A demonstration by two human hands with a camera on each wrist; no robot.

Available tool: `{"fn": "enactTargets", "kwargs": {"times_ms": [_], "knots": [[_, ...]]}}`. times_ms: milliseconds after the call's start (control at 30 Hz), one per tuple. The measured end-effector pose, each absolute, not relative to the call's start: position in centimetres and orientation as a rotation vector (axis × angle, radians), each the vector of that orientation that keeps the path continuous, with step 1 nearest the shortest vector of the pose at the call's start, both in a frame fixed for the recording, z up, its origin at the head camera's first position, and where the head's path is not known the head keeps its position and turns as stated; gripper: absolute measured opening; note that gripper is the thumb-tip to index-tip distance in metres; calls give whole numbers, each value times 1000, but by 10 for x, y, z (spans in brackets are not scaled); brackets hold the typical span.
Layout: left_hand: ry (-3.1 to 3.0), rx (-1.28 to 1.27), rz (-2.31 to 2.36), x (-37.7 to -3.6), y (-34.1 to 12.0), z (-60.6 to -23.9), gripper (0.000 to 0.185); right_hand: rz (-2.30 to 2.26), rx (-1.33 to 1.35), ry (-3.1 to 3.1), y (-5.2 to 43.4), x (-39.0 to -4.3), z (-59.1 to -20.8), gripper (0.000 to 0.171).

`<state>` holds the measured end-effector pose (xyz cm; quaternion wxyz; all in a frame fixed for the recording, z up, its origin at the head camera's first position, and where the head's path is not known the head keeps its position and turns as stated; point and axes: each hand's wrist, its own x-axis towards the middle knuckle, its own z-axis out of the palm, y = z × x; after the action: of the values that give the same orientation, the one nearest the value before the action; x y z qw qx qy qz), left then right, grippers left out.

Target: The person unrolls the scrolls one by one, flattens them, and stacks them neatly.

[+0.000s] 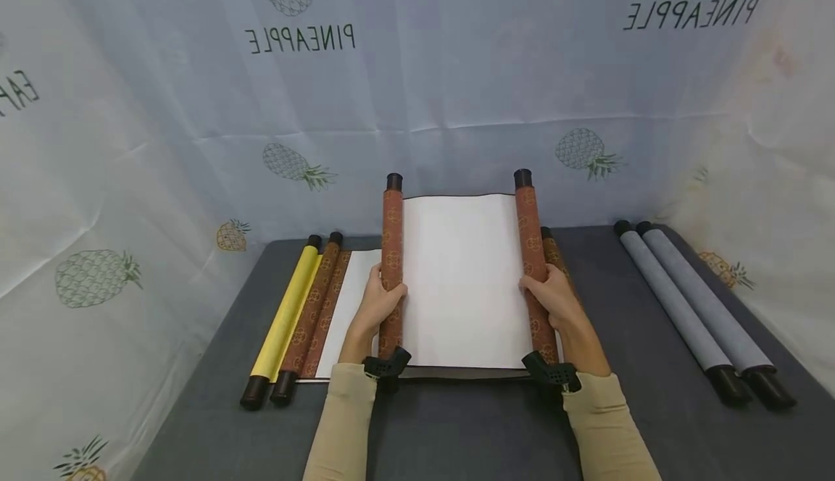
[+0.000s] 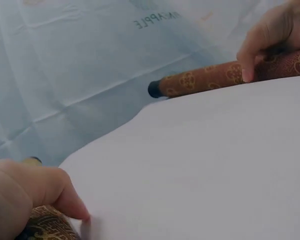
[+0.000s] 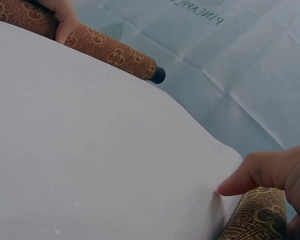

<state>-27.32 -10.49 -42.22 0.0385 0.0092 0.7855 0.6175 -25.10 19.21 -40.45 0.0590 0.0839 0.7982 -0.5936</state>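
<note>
A scroll with white paper [image 1: 463, 278] is stretched between two brown patterned rollers and lifted off the table. My left hand [image 1: 383, 298] grips the left roller [image 1: 392, 242] near its lower half. My right hand [image 1: 546, 294] grips the right roller [image 1: 528, 235] the same way. The left wrist view shows my left hand [image 2: 30, 192] on its roller [image 2: 47, 225], the paper [image 2: 200, 160] and the far roller [image 2: 205, 82]. In the right wrist view my right hand [image 3: 275, 172] curls round its roller [image 3: 255, 217], with the other roller [image 3: 112, 52] across the paper [image 3: 90, 150].
A second brown scroll [image 1: 317, 314] lies partly unrolled on the dark grey table [image 1: 470, 430] beneath the held one. A yellow scroll [image 1: 287, 314] lies at the left and two grey scrolls [image 1: 691, 300] at the right. A pineapple-print cloth [image 1: 457, 90] hangs all around.
</note>
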Motion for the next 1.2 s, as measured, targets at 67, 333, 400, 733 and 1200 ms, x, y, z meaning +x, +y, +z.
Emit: {"fn": "enactTargets", "kwargs": {"times_ms": [67,333,400,733,1200], "knots": [[2416,3,1907,-273,-105,-422,76,-1776,264,2428,193,-250,-403,82],[2451,-58,1891,-271,-111,-419,89,-1725,250,2502,200,-248,-402,76],[2457,-61,1871,-271,-114,-419,89,-1727,220,2516,203,-247,-402,70],[2461,-26,1851,-271,-119,-419,73,-1716,204,2507,213,-247,-402,76],[2489,-66,1895,-270,-122,-418,57,-1737,324,2500,216,-245,-394,83]]}}
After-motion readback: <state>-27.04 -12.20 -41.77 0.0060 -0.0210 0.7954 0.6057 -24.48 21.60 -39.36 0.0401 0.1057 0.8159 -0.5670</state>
